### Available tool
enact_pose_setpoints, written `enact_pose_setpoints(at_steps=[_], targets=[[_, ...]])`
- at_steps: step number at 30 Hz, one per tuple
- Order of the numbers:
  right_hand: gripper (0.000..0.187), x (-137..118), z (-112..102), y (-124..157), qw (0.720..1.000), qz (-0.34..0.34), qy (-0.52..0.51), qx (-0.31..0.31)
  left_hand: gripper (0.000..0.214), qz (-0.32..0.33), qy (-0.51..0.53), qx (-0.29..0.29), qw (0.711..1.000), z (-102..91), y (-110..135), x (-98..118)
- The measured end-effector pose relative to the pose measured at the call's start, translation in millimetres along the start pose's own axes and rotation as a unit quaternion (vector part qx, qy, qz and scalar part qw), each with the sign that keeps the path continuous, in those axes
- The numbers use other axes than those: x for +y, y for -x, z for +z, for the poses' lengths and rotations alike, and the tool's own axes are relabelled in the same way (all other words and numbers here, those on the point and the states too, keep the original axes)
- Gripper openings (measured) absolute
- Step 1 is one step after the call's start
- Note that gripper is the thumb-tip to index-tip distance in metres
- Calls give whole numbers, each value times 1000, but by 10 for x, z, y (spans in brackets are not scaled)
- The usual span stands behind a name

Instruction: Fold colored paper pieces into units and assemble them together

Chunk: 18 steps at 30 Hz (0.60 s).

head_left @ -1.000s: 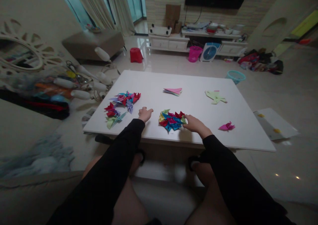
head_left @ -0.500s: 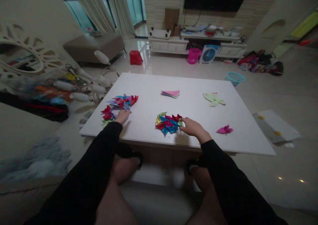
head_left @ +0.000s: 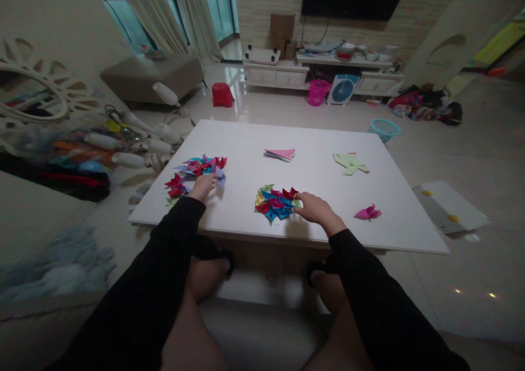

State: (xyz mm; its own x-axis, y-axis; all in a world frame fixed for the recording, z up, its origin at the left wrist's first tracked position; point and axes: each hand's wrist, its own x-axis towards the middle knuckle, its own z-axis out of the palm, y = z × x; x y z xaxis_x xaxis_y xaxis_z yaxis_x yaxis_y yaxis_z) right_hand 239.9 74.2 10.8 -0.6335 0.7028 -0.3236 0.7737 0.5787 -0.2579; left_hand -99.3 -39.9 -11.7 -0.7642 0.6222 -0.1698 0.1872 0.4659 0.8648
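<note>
My left hand (head_left: 203, 187) is closed on a light purple folded paper crane (head_left: 221, 177), raised at the right side of a loose pile of colourful paper cranes (head_left: 200, 166). Part of that crane is hidden behind my fingers. My right hand (head_left: 314, 207) rests at the right edge of a second pile of cranes (head_left: 276, 202), in blue, red, magenta and yellow. Its thumb and fingers are apart, touching a yellow-green piece (head_left: 297, 202) at that edge.
On the white table (head_left: 241, 141) lie a stack of folded paper (head_left: 281, 154), light green folded pieces (head_left: 350, 163) and one magenta crane (head_left: 368, 212). A blue basket (head_left: 384, 128) stands past the far right corner. Lamp arms (head_left: 153, 146) come close on the left.
My left hand has taken up the purple crane and moved it slightly right, away from the left pile. My right hand has stayed by the middle pile. The view has shifted slightly.
</note>
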Motion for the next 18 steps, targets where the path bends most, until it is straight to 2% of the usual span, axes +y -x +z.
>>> enact_pose_setpoints(at_steps=[2,5,10,13,18], targets=[[32,-31,4,-16,999,-12,-7,35,34,-12,60,-38,997,73,104,123],[20,-106,11,-41,990,-55,-46,124,35,-16,165,-131,978,197,348,305],[12,-258,22,-44,947,-133,-140,256,26,8,215,-282,935,382,741,545],[10,-315,37,-29,932,-158,-165,281,21,3,231,-331,915,461,856,623],[6,-347,92,-25,928,-177,-181,273,18,-26,241,-348,906,525,912,655]])
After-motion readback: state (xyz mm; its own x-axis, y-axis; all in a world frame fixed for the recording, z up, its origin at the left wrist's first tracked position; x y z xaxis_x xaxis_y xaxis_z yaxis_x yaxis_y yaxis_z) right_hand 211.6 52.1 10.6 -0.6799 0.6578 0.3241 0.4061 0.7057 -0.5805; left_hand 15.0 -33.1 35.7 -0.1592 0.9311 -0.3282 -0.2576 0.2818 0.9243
